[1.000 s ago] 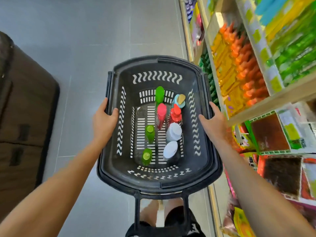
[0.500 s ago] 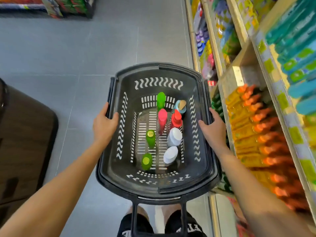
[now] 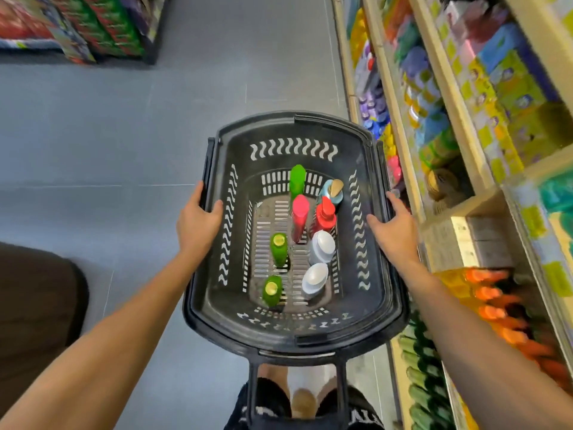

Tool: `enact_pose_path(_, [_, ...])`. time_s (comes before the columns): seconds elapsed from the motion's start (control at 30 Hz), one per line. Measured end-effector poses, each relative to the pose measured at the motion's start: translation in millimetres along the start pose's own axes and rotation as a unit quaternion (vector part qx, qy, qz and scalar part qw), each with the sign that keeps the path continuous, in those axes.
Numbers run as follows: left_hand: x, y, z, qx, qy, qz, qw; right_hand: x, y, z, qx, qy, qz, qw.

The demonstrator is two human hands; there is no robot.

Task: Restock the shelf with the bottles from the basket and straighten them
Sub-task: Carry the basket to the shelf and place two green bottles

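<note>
I hold a black plastic basket [image 3: 214,305] in front of me over the grey floor. My left hand [image 3: 198,221] grips its left rim. My right hand [image 3: 393,228] grips its right rim. Several bottles stand upright inside: a tall green one [image 3: 297,180], a pink one [image 3: 300,217], a red one [image 3: 324,217], a teal one with a gold cap [image 3: 333,190], two short green ones [image 3: 279,249] and two white ones [image 3: 322,246]. The wooden shelf [image 3: 465,234] runs along my right, close to the basket's right side.
The shelf holds orange-capped yellow bottles [image 3: 490,293], dark green bottles [image 3: 424,377] lower down and blurred colourful packs above. A dark brown bulky object [image 3: 34,305] sits on the floor at the left. Another goods display [image 3: 80,29] stands at the far left of the aisle.
The view has tilted up and moved along the aisle, showing more shelf and the far display. Both hands keep the same grip on the basket; the bottles have not shifted.
</note>
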State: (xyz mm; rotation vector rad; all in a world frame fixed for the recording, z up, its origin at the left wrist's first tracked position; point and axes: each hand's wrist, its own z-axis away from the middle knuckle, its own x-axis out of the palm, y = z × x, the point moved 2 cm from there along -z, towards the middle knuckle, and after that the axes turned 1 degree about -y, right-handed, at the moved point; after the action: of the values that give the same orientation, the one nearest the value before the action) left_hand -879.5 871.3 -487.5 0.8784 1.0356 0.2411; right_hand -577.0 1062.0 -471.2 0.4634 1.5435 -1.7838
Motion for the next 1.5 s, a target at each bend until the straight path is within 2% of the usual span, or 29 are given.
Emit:
enact_pose_path(0.43, [40, 133, -250, 0.015, -0.012, 0.011, 1.0, 33, -125, -241, 0.011, 0.002, -0.003, 1.0])
enact_pose_path(0.67, [77, 209, -392, 0.019, -0.007, -0.002, 1.0, 47, -188, -395, 0.022, -0.025, -0.013, 0.999])
enact_pose_path(0.9, [113, 275, -537, 0.007, 0.006, -0.007, 1.0, 67, -246, -543, 0.016, -0.017, -0.024, 0.999])
enact_pose_path(1.07, [136, 318, -642, 0.014, 0.009, -0.01, 1.0, 87, -293, -644, -0.002, 0.005, 0.007, 1.0])
enact_pose_path(1.2, [151, 348, -728, 0.005, -0.005, -0.007, 1.0, 109, -327, -726, 0.014, 0.007, 0.015, 1.0])
enact_pose_path(1.4, [170, 411, -856, 0.023, -0.009, 0.001, 1.0, 132, -390, -847, 0.021, 0.018, 0.007, 1.0])
enact_pose_path(1.5, [175, 435, -900, 0.034, -0.002, 0.008, 0.999, 141, -408, -889, -0.003, 0.016, -0.016, 1.0])
